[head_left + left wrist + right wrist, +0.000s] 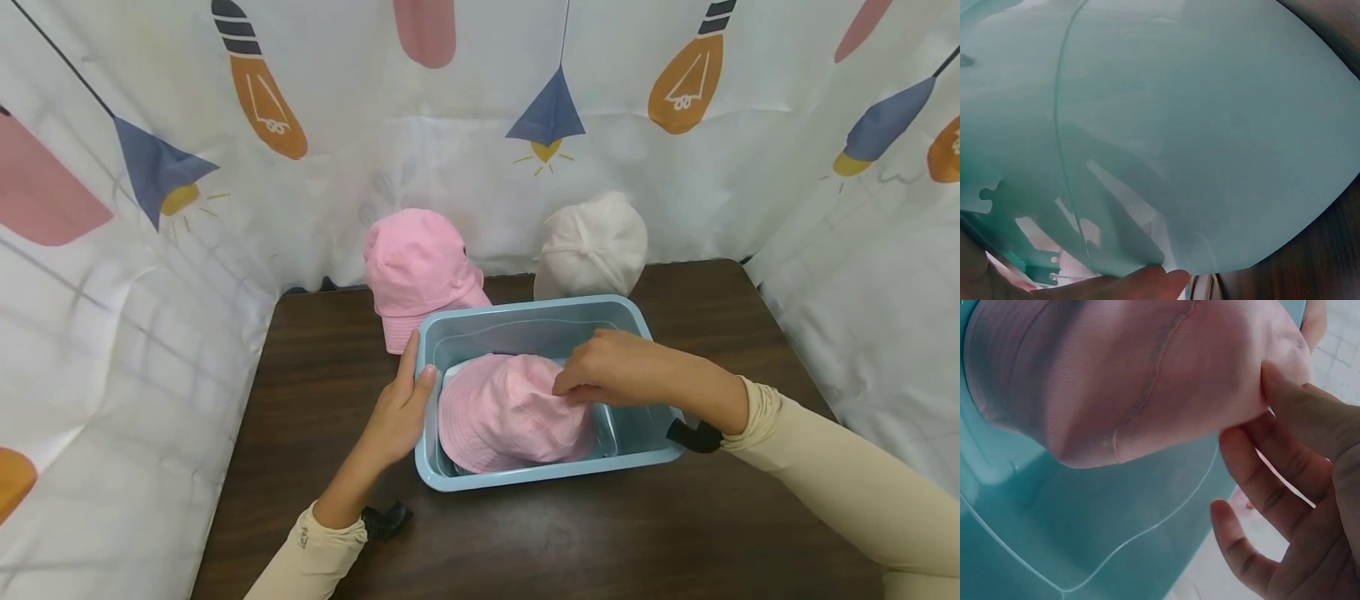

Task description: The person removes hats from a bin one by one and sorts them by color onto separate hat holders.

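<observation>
Inside a light blue plastic tub lies a pink bucket hat, its stitched brim toward the left end. My right hand pinches the hat's crown between thumb and fingertips. In the right wrist view, the cloth of the bucket hat is drawn up at that pinch, and the lower fingers of my right hand stay off it. My left hand holds the tub's left end, thumb at the rim. The left wrist view is mostly filled by the tub wall, with fingertips at its edge.
A pink baseball cap stands behind the tub's left corner. Behind its right half is a cream cap. The tub sits on a dark wooden table, with a lamp-printed white curtain at the back and sides.
</observation>
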A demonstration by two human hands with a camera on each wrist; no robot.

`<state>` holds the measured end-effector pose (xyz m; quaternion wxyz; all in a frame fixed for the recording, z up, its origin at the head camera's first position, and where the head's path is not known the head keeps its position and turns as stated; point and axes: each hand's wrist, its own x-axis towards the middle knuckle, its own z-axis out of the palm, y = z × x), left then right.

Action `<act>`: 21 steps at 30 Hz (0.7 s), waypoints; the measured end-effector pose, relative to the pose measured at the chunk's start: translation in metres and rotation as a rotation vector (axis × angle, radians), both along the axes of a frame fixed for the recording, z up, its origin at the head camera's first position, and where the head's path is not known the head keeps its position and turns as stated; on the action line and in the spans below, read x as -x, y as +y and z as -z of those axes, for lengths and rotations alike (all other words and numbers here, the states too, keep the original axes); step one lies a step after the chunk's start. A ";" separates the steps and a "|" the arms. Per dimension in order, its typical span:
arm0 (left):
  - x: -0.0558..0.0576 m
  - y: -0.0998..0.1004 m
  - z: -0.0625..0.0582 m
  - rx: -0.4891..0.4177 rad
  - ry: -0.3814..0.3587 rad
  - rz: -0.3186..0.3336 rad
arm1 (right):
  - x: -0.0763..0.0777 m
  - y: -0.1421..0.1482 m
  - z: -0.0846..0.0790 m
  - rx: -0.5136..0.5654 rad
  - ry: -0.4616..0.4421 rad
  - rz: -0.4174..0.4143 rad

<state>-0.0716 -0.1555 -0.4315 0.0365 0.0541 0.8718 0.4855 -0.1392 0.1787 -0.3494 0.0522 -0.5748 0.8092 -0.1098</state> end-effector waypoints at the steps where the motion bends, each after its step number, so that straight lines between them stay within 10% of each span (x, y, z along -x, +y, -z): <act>1: 0.000 0.000 0.000 0.001 0.001 0.000 | 0.000 0.000 0.000 0.007 0.020 -0.002; 21: 0.002 0.000 0.001 -0.001 -0.023 0.005 | -0.001 0.003 -0.029 0.182 0.293 0.067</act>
